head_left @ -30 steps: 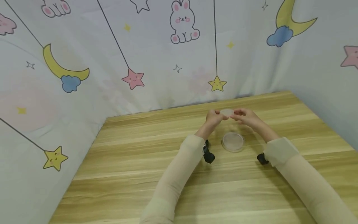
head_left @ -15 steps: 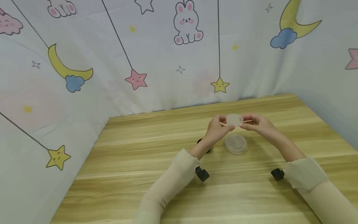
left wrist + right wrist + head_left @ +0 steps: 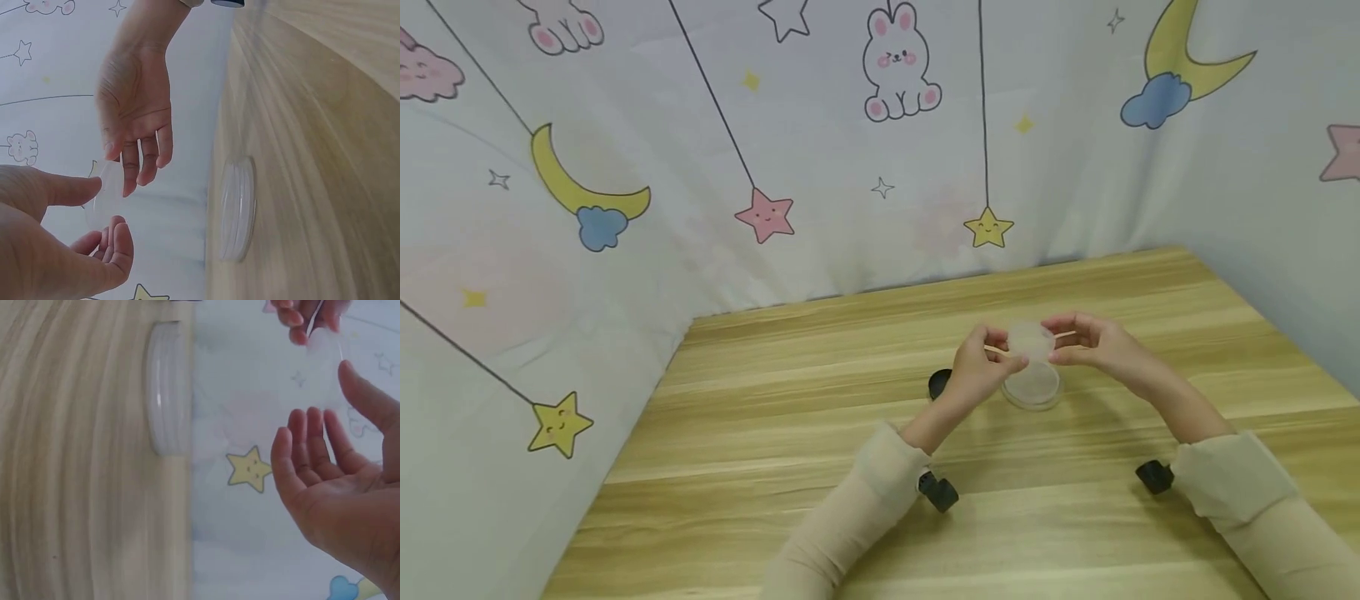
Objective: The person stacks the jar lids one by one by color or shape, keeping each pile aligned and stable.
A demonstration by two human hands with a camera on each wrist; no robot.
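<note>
Both hands hold a thin translucent round disc [image 3: 1030, 340] in the air, its face tilted toward the head camera. My left hand [image 3: 981, 367] pinches its left side between thumb and fingers. At the opposite edge, the thumb and fingers of my right hand [image 3: 1101, 346] grip the rim; the left wrist view shows this right hand [image 3: 140, 119] from the palm side. Below the disc, a shallow clear petri dish [image 3: 1032, 387] lies flat on the table, and the disc overlaps its far edge in the head view. Side on, the dish [image 3: 167, 390] shows layered rims.
A black round object [image 3: 938, 383] lies on the wood-grain table [image 3: 775, 417], partly hidden by the left forearm. Black wrist cameras [image 3: 938, 490] hang under both cuffs. A printed curtain [image 3: 820, 150] hangs along the table's back and left sides.
Both hands have drawn the disc back from the far side toward the body, so it now overlaps the dish. More of its face shows. The black object has come into view beside the left forearm.
</note>
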